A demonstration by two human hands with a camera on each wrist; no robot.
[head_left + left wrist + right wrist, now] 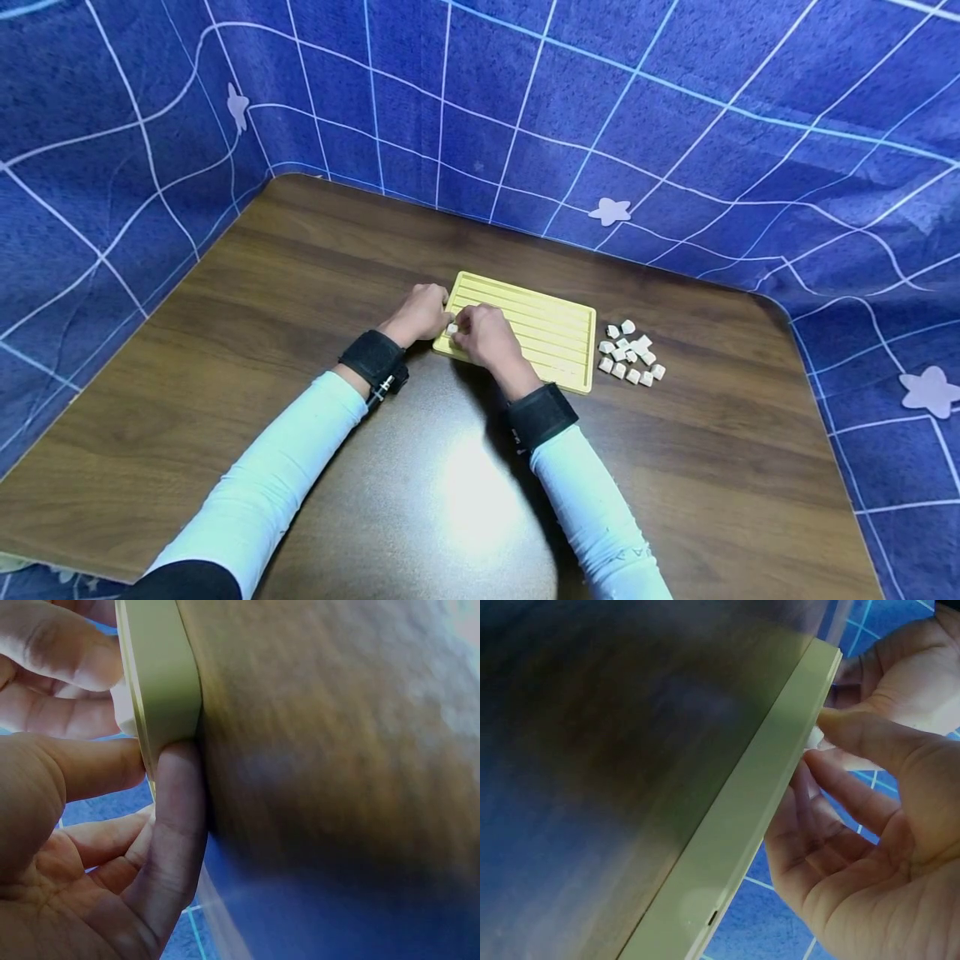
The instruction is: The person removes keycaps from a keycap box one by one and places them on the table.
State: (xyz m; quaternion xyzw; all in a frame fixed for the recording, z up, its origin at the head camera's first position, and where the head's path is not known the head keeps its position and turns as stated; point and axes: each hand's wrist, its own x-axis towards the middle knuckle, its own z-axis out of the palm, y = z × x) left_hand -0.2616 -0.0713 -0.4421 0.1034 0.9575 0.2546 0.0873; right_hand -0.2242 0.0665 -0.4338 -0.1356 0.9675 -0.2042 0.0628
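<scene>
A pale yellow ridged tray [555,333] lies on the wooden table. At its left end my left hand [422,315] grips the edge. In the left wrist view the thumb touches the rim and a finger [178,817] lies along the outer side wall. My right hand [489,335] reaches over the tray's left part. Between its thumb and finger, in the right wrist view, it pinches a small white cube [814,739] at the rim. A white cube [452,329] shows beside the right fingertips in the head view, at the tray's left end.
Several loose white cubes [633,353] form a cluster just right of the tray. Brown tabletop [315,250] surrounds it. Blue cloth [480,92] with pale grid lines and stars hangs behind the table and at both sides.
</scene>
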